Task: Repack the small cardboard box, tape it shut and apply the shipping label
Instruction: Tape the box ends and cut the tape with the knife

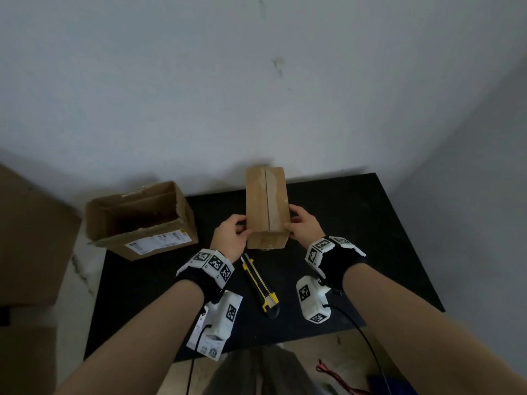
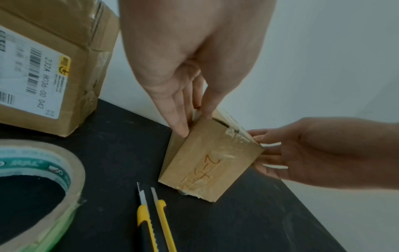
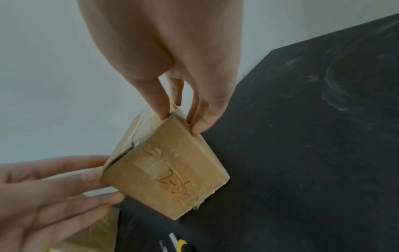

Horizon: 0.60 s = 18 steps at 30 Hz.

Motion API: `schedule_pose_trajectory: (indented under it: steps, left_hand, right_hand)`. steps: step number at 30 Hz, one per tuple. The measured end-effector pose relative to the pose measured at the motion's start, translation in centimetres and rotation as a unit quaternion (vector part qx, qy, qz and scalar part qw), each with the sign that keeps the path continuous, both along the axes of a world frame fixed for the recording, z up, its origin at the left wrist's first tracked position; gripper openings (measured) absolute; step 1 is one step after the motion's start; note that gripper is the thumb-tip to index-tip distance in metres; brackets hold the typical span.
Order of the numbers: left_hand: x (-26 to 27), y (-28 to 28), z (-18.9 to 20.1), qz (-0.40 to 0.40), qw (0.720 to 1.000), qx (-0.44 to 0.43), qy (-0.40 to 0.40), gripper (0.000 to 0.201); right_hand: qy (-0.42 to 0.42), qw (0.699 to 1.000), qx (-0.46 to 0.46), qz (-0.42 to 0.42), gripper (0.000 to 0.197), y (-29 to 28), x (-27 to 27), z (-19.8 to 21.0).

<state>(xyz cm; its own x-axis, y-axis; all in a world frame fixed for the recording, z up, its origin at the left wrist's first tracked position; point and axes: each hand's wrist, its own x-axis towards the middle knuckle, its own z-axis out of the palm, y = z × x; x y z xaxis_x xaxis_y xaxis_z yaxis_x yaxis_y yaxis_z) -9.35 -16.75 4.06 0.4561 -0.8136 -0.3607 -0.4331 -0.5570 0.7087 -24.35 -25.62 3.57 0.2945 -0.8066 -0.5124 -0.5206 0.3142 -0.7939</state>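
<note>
The small cardboard box (image 1: 266, 206) lies lengthwise on the black table (image 1: 356, 223), its top flaps closed along a centre seam. My left hand (image 1: 238, 230) grips its near left edge, thumb on top and fingers down the side. My right hand (image 1: 293, 223) grips the near right edge the same way. In the left wrist view my left hand (image 2: 194, 122) pinches the box (image 2: 207, 162) at its corner. The near end face carries old tape and handwritten marks. In the right wrist view my right hand (image 3: 181, 122) pinches the other top corner of the box (image 3: 168, 173).
A larger open carton (image 1: 139, 220) with a printed label (image 1: 158, 242) stands at the table's left. A yellow utility knife (image 1: 259, 283) lies between my wrists. A tape roll (image 2: 38, 179) sits near my left wrist. A white printed sheet (image 1: 205, 346) lies at the front edge.
</note>
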Motion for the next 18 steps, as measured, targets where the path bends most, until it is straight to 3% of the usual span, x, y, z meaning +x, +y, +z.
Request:
schedule_pose_trajectory:
  steps: [6,12,15,18]
  left_hand:
    - [-0.1,0.6,0.8,-0.076,0.988,0.065,-0.119,0.034]
    - [0.9,2.8,1.8,-0.184,0.937,0.13,-0.267,0.026]
    - [1.5,4.6,1.8,-0.21,0.921,0.128,-0.303,0.024]
    - [2.1,6.8,1.4,-0.211,0.918,0.129,-0.31,0.022]
  right_hand:
    - [0.149,0.981,-0.102,0.068,0.035,0.8,-0.8,0.9]
    - [0.297,0.911,-0.243,0.152,0.028,3.7,-1.1,2.1]
    - [0.337,0.872,-0.302,0.183,0.024,5.8,-1.0,1.8]
    - [0.339,0.858,-0.337,0.186,0.023,8.1,-0.5,1.6]
